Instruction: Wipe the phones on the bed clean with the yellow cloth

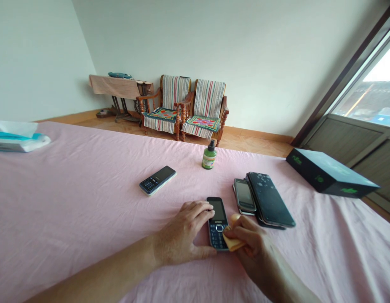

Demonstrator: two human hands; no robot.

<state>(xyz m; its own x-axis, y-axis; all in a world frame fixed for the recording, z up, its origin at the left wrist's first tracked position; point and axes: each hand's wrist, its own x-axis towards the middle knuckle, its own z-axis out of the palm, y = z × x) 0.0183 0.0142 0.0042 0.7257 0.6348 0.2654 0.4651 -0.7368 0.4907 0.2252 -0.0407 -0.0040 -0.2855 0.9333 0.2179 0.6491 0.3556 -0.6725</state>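
A dark keypad phone (pixel 219 212) lies face up on the pink cloth in front of me. My left hand (pixel 188 231) steadies it from the left, with fingertips on the edge beside the screen and the thumb at the lower corner. Folded in my right hand (pixel 253 240) is a small orange cloth (pixel 234 243), pressed against the right side of the keypad. A second keypad phone (pixel 157 180) rests farther off to the left. To the right lie a small stack of older phones (pixel 244 195) and a large black smartphone (pixel 271 200) on top of another device.
A green spray bottle (pixel 209 156) stands near the far edge of the pink-covered surface (pixel 87 210). At the right is a black box (pixel 330 172); at the far left, a tissue pack (pixel 18 141). Beyond are two wooden chairs (pixel 201 105) and a cloth-covered sewing table (pixel 116 87).
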